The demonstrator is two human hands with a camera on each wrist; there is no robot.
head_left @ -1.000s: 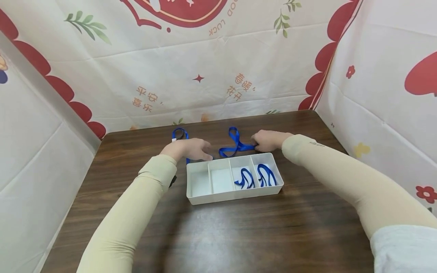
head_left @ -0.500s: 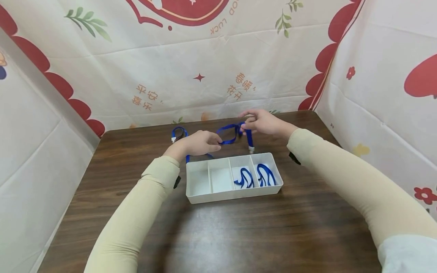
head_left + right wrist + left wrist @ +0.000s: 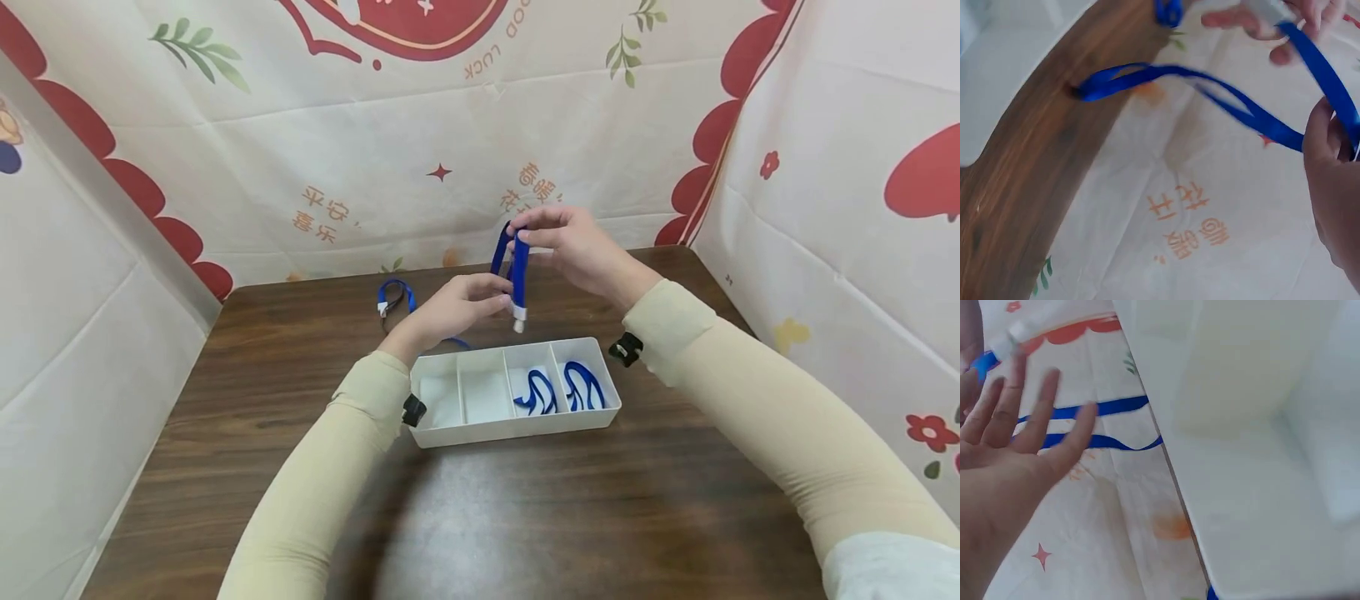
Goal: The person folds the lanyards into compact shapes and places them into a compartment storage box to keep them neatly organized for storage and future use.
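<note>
A blue lanyard (image 3: 521, 271) hangs in the air behind the white divided box, pinched near its upper bend by my right hand (image 3: 581, 246). Its white and metal clip end (image 3: 519, 318) dangles below. My left hand (image 3: 457, 312) reaches in from the left, fingertips right beside the clip end; in the left wrist view its fingers (image 3: 1041, 419) are spread and fairly straight. A long loop of the lanyard (image 3: 1229, 100) trails toward the table in the right wrist view. The box (image 3: 517, 429) has a folded blue lanyard (image 3: 585, 385) in its rightmost compartment and another lanyard (image 3: 540, 392) beside it.
Another blue lanyard (image 3: 408, 293) lies on the brown wooden table (image 3: 300, 467) behind the box's left end, partly hidden by the left hand. The box's two left compartments show bare bottoms. A printed white cloth (image 3: 375, 167) hangs behind the table.
My right hand has lifted the lanyard off the table and brought it up and to the left, its clip end now hanging. The left hand has moved right and up toward it.
</note>
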